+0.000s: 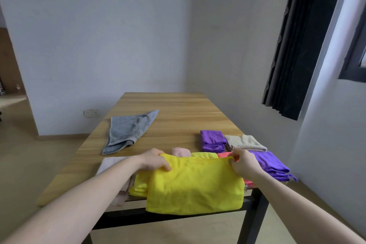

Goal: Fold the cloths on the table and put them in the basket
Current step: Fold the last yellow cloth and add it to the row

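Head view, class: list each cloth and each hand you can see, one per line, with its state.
Yellow cloth: held up by its top edge, hanging over the table's near edge.
Left hand: gripping the yellow cloth.
Right hand: pinching the yellow cloth.
Grey cloth: unfolded, lying flat.
Purple cloth: folded.
Beige cloth: folded.

The yellow cloth [195, 184] held up at the desk's [174, 117] near edge hides most of what lies behind it. Only the top of a pink cloth [181, 152] and a thin strip of an orange cloth [224, 154] show above its upper hem, so their shape and folding cannot be told. The left hand [153, 161] has its fingertips tucked behind the hem. The left forearm covers part of a pale beige cloth [111, 164] at the near left corner. Both forearms are cut off by the bottom edge. No basket can be made out.
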Demonstrator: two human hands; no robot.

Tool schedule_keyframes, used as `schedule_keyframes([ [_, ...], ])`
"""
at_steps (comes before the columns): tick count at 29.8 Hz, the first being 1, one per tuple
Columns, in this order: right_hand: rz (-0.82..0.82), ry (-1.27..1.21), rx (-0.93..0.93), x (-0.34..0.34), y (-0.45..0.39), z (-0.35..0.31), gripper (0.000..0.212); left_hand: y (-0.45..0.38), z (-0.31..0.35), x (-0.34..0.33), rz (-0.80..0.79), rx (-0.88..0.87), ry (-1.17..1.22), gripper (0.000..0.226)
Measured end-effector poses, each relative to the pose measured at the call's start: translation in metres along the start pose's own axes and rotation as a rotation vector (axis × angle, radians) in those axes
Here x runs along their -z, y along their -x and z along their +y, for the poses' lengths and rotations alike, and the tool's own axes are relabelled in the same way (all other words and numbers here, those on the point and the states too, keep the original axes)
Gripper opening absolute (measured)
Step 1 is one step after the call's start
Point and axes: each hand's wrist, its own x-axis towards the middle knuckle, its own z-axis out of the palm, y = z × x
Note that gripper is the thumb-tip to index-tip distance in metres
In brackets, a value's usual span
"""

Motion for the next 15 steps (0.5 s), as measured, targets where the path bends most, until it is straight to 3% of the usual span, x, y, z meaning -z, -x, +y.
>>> schedule_keyframes([
  [6, -0.063, -0.09, 0.001, 0.033, 0.007, -0.012, 0.022, 0.025, 0.013, 0.012, -0.06, -0.064, 0.025, 0.029],
  [13, -0.075, -0.145, -0.011, 0.078, 0.01, -0.031, 0.022, 0.048, 0.037, 0.023, -0.061, -0.115, 0.112, 0.013],
  [15, -0.065, -0.185, 0.001, 0.087, 0.012, -0.038, 0.023, 0.051, 0.044, 0.026, -0.038, -0.154, 0.129, 0.018],
])
